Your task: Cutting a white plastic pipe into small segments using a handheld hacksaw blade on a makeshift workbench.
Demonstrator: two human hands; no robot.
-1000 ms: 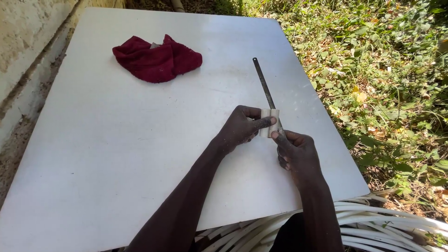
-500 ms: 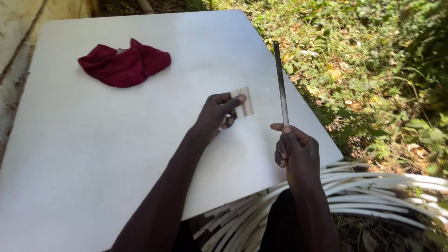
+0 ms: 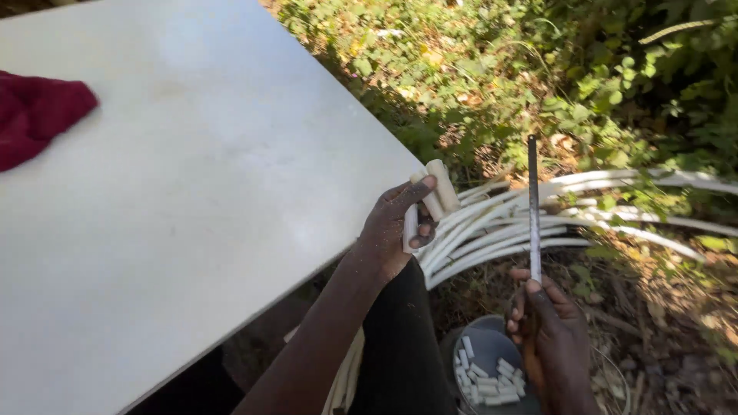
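Note:
My left hand (image 3: 396, 227) holds a few short white pipe pieces (image 3: 434, 194) just past the right edge of the white table (image 3: 192, 200). My right hand (image 3: 542, 327) grips a thin dark blade-like tool (image 3: 532, 207) that points straight up. Below my right hand stands a dark bucket (image 3: 480, 361) with several short white pipe pieces in it. Both hands are off the table, over the ground.
A dark red cloth (image 3: 34, 115) lies on the table at the far left. A bundle of long white pipes (image 3: 584, 211) lies curved on the ground to the right. Green plants (image 3: 538, 69) and dry leaves cover the ground beyond.
Both hands have moved off the table to its right side, above the bucket. My view has swung right, so the cloth has slid to the left edge.

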